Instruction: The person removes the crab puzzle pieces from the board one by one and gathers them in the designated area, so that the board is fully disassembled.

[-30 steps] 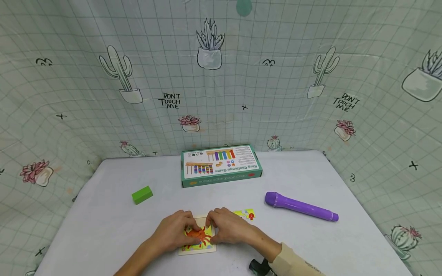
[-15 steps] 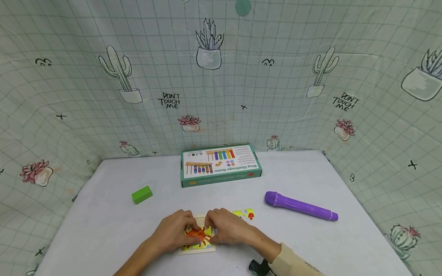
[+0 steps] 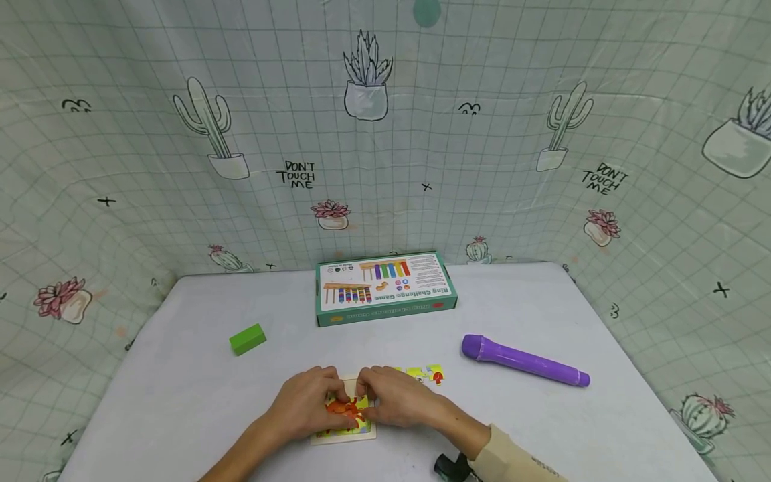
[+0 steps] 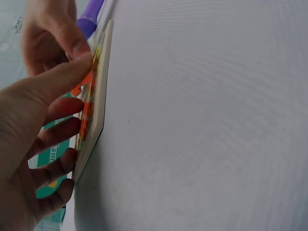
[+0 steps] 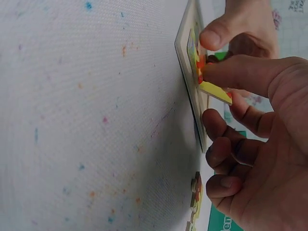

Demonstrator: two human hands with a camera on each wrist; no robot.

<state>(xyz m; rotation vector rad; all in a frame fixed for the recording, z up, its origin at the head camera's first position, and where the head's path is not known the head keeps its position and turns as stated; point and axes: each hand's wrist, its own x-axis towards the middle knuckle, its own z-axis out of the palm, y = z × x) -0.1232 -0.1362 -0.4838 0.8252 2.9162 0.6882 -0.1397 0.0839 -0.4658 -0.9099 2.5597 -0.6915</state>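
A wooden jigsaw puzzle [image 3: 343, 438] with an orange crab picture lies in its pale tray at the table's near middle. My left hand [image 3: 307, 405] rests over its left part. In the left wrist view the left thumb [image 4: 62, 79] stretches across the picture, with spread, bent fingers along the tray. From the right, my right hand [image 3: 400, 398] pinches a yellow-and-red puzzle piece [image 5: 216, 91] between thumb and index finger. That piece tilts up from the picture, and its other fingers curl beside the tray. The hands hide part of the crab.
Loose yellow puzzle pieces [image 3: 424, 373] lie just beyond the right hand. Farther back stands a green game box [image 3: 385, 291], with a green block [image 3: 247, 340] to its left. A purple toy microphone [image 3: 524, 361] lies at right; a black object [image 3: 452, 467] shows by the right sleeve.
My right hand has shifted slightly left, uncovering more of the loose yellow pieces. The left thumb has edged a little to the right over the crab picture.
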